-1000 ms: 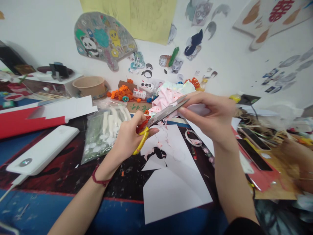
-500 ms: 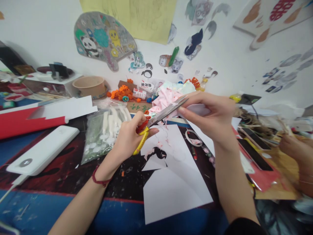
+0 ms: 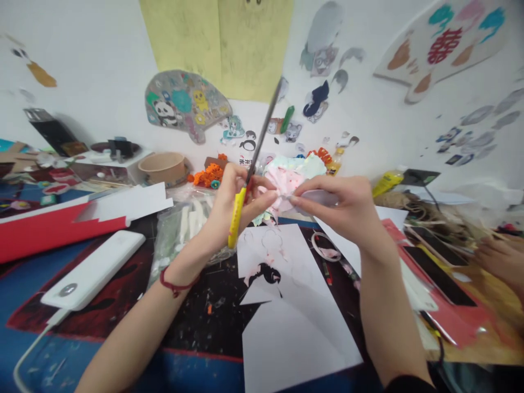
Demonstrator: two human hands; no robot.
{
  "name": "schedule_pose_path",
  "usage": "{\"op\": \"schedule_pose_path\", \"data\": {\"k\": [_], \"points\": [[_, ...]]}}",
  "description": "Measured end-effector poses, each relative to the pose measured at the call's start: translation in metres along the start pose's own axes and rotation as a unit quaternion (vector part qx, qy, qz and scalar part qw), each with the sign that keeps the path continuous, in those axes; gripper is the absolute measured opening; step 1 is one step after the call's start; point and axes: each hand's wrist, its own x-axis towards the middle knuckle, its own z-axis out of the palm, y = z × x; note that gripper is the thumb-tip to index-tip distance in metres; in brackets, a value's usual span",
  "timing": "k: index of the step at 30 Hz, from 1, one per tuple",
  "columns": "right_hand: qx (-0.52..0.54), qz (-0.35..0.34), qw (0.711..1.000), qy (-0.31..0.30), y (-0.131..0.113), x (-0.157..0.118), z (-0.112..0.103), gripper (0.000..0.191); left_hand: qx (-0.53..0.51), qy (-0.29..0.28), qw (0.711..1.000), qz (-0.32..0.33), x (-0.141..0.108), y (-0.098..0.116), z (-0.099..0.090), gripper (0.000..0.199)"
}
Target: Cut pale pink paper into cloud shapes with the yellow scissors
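My left hand (image 3: 221, 218) is closed around yellow-handled scissors (image 3: 236, 218), whose blades point upward, away from the fingertips. Its thumb and a finger also reach to a small pale piece (image 3: 285, 196) at the tips of my right hand. My right hand (image 3: 352, 207) pinches that piece; a pale paper scrap (image 3: 321, 197) shows behind its fingers. Whether the piece and the scrap are one is unclear. Under both hands lies a white paper sheet (image 3: 298, 333) with a cut-out opening and faint drawn outlines.
A clear bag of white sticks (image 3: 180, 229) and a white power bank (image 3: 94, 270) lie left. Pink and mint cloth (image 3: 286, 172) is bunched behind the hands. On the right are a white cable coil (image 3: 313, 240), dark phones (image 3: 440, 275) and another person's hand (image 3: 501, 256).
The scissor blades have swung from the paper by my right fingers to pointing upward. My left fingertips have come up to meet my right fingertips. The camera view has shifted.
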Motion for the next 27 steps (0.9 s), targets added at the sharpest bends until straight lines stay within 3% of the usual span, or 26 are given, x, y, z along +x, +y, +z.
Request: {"op": "schedule_pose_path", "data": {"k": [3,6,16,21,25,27], "points": [[-0.035,-0.028,0.999,0.007,0.000,0.004,-0.007,0.003,0.009,-0.079,0.996,0.036,0.025,0.021,0.009,0.044],[-0.080,-0.037,0.996,0.020,-0.002,0.002,-0.015,0.004,0.045,-0.124,0.990,0.050,0.038,0.028,0.018,0.047],[-0.122,0.014,0.991,0.045,-0.006,-0.002,-0.024,0.010,0.092,-0.086,0.990,0.071,0.038,0.027,0.021,0.040],[0.030,0.095,0.992,0.079,0.001,0.003,-0.017,0.013,0.054,-0.038,0.992,0.111,0.038,0.022,0.021,0.041],[0.200,0.173,0.961,0.084,0.012,0.005,-0.011,0.014,0.039,0.019,0.990,0.137,0.039,0.017,0.023,0.041],[0.248,0.191,0.943,0.116,0.018,0.006,-0.009,0.014,0.014,0.025,0.992,0.124,0.039,0.015,0.024,0.040]]}}
